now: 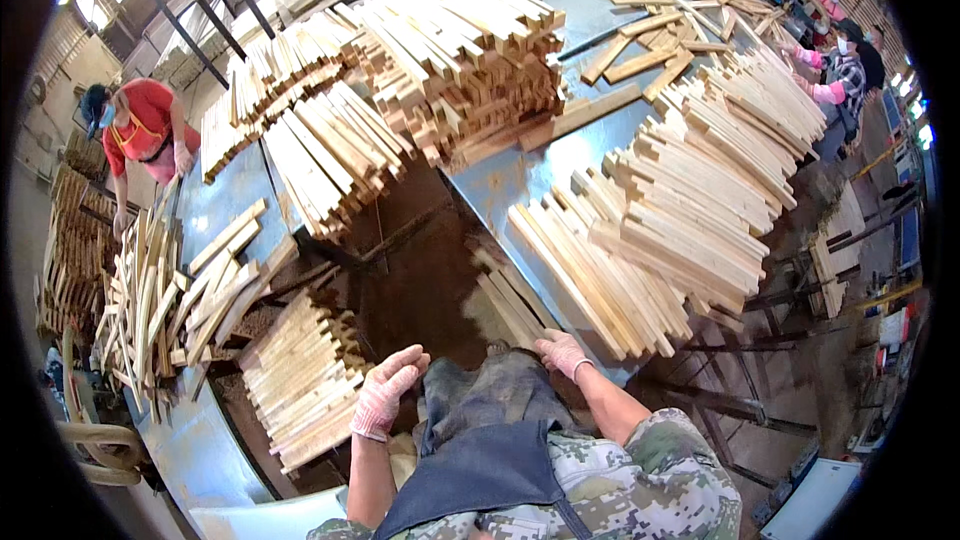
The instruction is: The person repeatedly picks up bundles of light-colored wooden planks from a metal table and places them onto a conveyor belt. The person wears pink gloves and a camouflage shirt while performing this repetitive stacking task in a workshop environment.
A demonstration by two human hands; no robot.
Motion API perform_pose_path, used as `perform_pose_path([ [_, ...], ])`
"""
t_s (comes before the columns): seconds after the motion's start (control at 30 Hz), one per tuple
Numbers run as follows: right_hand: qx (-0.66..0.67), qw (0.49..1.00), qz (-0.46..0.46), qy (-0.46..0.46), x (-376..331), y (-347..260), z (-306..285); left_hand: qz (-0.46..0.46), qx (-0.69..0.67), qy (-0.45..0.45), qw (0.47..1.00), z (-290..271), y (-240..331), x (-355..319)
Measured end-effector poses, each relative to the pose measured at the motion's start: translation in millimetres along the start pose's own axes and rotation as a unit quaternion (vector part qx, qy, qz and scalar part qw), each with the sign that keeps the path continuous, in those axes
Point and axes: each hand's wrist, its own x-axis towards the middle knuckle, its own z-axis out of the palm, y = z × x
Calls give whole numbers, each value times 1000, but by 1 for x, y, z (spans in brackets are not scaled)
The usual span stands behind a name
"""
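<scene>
My left hand (388, 392), in a pale pinkish work glove, is raised beside my dark apron (475, 480). Its fingers are stretched out and nothing is in them. Close by on its left lies a stack of light wooden strips (305, 385), set low between the tables. My right hand (562, 353), gloved the same way, is at the near edge of the blue-grey metal table (480, 175). Its fingers look extended and hold nothing I can see. Just beyond it are a few darker boards (512, 308), and to its right a row of pale wooden strips (600, 280).
Larger strip stacks (700, 190) cover the right table; a tall pile (470, 60) stands ahead. Loose strips (150, 300) lie in a heap at left, near a person in red (145, 120). Other people (845, 75) work at far right. Metal frame bars (740, 380) stand beside me.
</scene>
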Motion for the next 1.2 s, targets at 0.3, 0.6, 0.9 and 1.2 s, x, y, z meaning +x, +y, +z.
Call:
perform_pose_path([
  [0.3, 34, 990, -9, -136, 58, -127, 62, -1, -14, 14, 1000, -42, 44, 87],
  [0.6, 298, 942, -135, -75, 114, -299, 12, 98, -53, 37, 993, -127, 135, 195],
  [0.9, -40, 852, -403, 332, 71, -555, -13, 140, 9, 21, 990, -116, 205, 344],
  [1.2, -233, 803, -381, 394, 165, -736, -35, 121, 17, 118, 985, -97, 267, 511],
])
